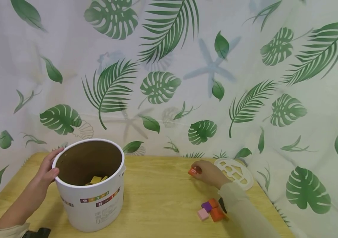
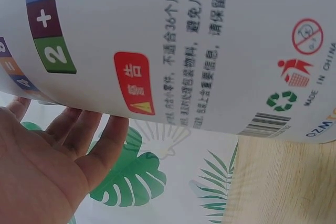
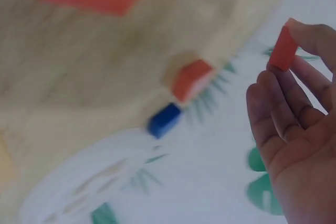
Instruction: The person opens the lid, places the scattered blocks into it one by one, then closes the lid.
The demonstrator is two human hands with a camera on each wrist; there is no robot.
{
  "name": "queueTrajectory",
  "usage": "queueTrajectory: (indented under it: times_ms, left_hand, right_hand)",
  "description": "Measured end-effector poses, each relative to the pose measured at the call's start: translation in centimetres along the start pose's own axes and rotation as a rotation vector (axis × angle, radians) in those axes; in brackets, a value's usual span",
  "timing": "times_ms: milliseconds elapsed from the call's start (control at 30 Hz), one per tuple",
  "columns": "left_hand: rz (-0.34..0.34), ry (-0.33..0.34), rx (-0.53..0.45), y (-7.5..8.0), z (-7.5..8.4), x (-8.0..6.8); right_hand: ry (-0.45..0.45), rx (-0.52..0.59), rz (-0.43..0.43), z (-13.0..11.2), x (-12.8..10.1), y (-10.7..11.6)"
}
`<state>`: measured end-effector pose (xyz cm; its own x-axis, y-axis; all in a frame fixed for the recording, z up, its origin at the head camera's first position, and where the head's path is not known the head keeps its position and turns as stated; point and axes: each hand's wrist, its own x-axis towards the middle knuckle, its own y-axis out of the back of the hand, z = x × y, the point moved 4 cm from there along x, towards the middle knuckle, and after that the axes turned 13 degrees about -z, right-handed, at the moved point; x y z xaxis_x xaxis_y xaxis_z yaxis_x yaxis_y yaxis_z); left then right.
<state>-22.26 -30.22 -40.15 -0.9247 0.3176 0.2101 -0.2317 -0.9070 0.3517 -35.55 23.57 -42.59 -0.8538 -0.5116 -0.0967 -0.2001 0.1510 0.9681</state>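
Observation:
A white bucket (image 1: 93, 206) with printed number tiles stands on the left of the table, yellow blocks (image 1: 96, 179) visible low inside it. My left hand (image 1: 47, 170) rests against its left side near the rim, fingers spread; in the left wrist view the fingertips touch the printed wall and the palm stays off it. My right hand (image 1: 207, 172) pinches a small red number block (image 1: 193, 171) between thumb and fingers, over the far right part of the table. In the right wrist view, the same red block (image 3: 283, 49) shows edge-on at the fingertips.
Near the right forearm lies a cluster of orange, purple and pink blocks (image 1: 203, 214). A white cut-out plastic piece (image 1: 247, 178) lies behind the right wrist. The right wrist view shows a blue block (image 3: 164, 120) beside a red one. A leaf-print curtain (image 1: 163, 115) hangs behind the table.

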Motion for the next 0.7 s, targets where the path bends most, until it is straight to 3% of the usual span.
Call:
queueTrajectory:
  times_ms: [267,500,633,700]
  left_hand:
    - [-0.009,-0.009,0.033,-0.2,0.0,-0.1]
    - [0.001,-0.011,-0.011,-0.4,-0.2,0.0]
    - [-0.017,-0.012,0.008,-0.5,-0.2,0.1]
    - [0.002,-0.019,-0.041,-0.3,-0.4,0.5]
  right_hand:
    - [0.065,0.034,0.105,-5.3,-0.2,3.2]
    - [0.22,0.163,0.21,-11.6,0.5,5.4]
    - [0.331,0.149,0.251,-15.5,0.6,6.6]
    - [0.388,0.142,0.269,-17.4,0.7,7.2]
